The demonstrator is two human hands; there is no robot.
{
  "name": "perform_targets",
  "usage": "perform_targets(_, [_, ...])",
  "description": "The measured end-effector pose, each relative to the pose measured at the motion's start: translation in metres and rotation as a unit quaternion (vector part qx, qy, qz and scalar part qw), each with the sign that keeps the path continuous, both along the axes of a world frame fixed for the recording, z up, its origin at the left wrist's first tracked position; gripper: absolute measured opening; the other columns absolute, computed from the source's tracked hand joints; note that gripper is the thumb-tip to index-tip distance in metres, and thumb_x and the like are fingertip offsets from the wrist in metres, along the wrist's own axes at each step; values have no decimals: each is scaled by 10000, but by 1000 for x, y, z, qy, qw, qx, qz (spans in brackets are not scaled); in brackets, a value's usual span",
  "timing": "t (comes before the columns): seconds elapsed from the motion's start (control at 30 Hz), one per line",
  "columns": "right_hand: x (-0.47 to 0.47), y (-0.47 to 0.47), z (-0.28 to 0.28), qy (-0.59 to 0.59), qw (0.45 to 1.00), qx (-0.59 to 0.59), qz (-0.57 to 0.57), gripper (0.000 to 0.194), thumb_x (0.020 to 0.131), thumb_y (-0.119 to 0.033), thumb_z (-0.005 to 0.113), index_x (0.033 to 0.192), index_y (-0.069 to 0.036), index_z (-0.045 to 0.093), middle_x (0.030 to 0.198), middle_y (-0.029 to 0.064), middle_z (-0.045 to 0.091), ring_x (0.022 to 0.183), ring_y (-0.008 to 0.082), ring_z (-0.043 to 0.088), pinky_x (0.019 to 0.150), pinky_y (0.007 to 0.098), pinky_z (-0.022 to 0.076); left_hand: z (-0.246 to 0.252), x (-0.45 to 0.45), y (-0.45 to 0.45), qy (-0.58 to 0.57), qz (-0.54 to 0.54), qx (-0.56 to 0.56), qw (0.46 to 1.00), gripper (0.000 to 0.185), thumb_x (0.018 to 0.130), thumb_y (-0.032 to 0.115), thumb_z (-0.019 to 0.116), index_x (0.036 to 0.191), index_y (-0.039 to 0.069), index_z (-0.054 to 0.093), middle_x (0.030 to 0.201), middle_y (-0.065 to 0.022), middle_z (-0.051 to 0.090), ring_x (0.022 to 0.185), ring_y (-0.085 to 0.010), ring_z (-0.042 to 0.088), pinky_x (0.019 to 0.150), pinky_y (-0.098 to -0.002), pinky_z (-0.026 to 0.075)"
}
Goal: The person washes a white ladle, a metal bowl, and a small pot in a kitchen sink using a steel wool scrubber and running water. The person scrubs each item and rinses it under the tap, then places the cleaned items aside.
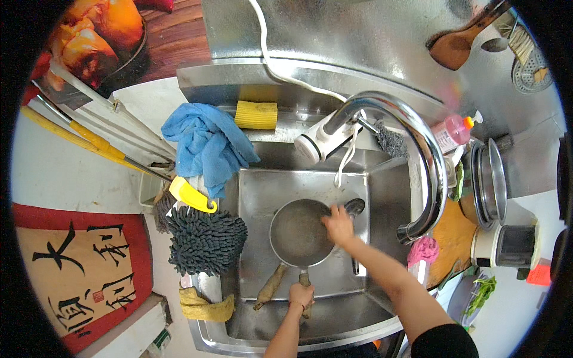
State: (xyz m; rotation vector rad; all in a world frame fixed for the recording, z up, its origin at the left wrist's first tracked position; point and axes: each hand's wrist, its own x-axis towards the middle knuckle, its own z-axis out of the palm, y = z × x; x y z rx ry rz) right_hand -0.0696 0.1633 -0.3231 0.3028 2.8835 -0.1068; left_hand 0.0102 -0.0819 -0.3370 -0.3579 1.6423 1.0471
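My left hand [301, 295] grips the cloth-wrapped handle of a round metal pan [301, 232] in the stainless steel sink [259, 183]. At the pan's right rim is my right hand [339, 225], with fingers bent over the edge; whether it holds anything I cannot tell. Just right of that hand a ladle [355, 206] lies in the sink, partly hidden by the wrist. Another wrapped handle [271, 287] sticks out below the pan on the left. The curved chrome faucet [432, 147] arches over the right side of the sink.
A blue cloth [210, 141], a dark chenille mitt [207, 241] and a yellow cloth [206, 305] lie along the left edge. Behind are a yellow ribbed piece [256, 115] and steel wool [391, 138]. At right stand a pink soap bottle [452, 133], stacked metal bowls [485, 183] and a pink cloth [423, 250].
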Motion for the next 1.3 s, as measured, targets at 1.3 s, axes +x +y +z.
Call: perform_targets(1.3, [102,-14,-35,-36,996,-76,-18,163,787,-201,638,908,-170,743,1015,87,598,1048,261,546,856,394,399,88,-95,-53,229,55,14,972,203,832,152,698,740,-21,648,640,-40,621,534,-126,559,495,-321,447])
